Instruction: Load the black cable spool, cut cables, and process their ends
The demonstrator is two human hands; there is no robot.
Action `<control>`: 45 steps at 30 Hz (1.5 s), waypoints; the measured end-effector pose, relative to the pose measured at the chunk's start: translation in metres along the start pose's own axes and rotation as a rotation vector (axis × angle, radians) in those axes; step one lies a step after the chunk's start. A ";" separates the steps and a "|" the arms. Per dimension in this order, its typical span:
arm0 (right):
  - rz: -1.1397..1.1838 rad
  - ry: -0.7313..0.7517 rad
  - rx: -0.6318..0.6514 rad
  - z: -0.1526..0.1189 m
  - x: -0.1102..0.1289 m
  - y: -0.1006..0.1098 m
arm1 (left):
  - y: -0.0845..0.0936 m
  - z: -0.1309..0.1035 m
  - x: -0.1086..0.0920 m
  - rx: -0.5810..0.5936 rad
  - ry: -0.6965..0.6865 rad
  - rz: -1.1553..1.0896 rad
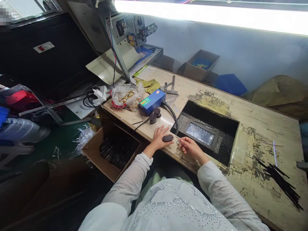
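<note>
We hold a dark bundle [167,138] at the surface [252,134] edge, left hand [158,137] fingers grasping it, right hand [190,147] fingers loosely curled beside it, so we judge lining up its ends needs both hands.

I see a dark brown, ridged coil [167,138] against my left hand [159,137], two matching coils [154,115] by a blue box [152,101] with a green label, a yellow cloth [149,85], and a pale, black-stained tabletop [255,128]. My sleeves [134,179] are off-white.
</note>
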State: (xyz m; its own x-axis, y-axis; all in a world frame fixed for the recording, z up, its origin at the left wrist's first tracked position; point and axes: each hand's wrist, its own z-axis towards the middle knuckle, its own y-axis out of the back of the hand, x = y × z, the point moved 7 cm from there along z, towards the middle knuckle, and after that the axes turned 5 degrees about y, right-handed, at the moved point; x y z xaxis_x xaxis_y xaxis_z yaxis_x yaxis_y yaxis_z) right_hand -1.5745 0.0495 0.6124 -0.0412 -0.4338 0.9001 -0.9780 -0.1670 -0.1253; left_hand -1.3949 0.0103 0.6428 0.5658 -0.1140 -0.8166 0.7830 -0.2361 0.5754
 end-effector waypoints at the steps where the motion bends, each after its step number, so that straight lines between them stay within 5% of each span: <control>1: -0.014 0.051 -0.045 -0.001 0.003 0.001 | 0.002 -0.001 -0.001 -0.042 0.039 -0.077; 4: -0.071 0.274 -0.221 -0.008 0.018 -0.003 | 0.002 -0.006 -0.010 -0.152 0.198 -0.490; 9: -0.157 0.426 -0.326 -0.019 0.035 -0.032 | -0.033 -0.016 -0.039 -0.183 0.478 -1.143; 15: -0.305 0.493 -0.611 -0.029 0.047 -0.025 | -0.064 -0.020 -0.053 -0.308 0.594 -1.372; 19: -0.304 0.529 -0.685 -0.029 0.049 -0.011 | -0.085 -0.015 -0.055 -0.281 0.616 -1.421; 23: -0.353 0.527 -0.724 -0.028 0.052 0.025 | -0.080 -0.007 -0.046 -0.182 0.515 -1.182; 28: -0.758 0.459 -0.725 -0.017 0.058 0.099 | -0.001 -0.008 -0.015 -0.489 0.069 -0.282; 30: -0.941 0.414 -0.686 -0.006 0.056 0.127 | 0.014 -0.010 -0.005 -0.544 -0.049 0.004; 36: -1.402 0.233 -0.529 0.030 0.038 0.172 | 0.009 -0.014 0.001 -0.573 -0.139 0.331; 45: -1.753 -0.015 -0.383 0.053 0.025 0.180 | 0.008 -0.014 -0.001 -0.575 -0.116 0.327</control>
State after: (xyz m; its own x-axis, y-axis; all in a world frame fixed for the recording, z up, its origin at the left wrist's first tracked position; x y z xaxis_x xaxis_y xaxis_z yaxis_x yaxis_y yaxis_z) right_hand -1.7408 -0.0387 0.5900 0.9901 -0.0019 -0.1406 0.1374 -0.2014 0.9698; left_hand -1.3859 0.0216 0.6492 0.7911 -0.2028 -0.5771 0.6071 0.3765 0.6998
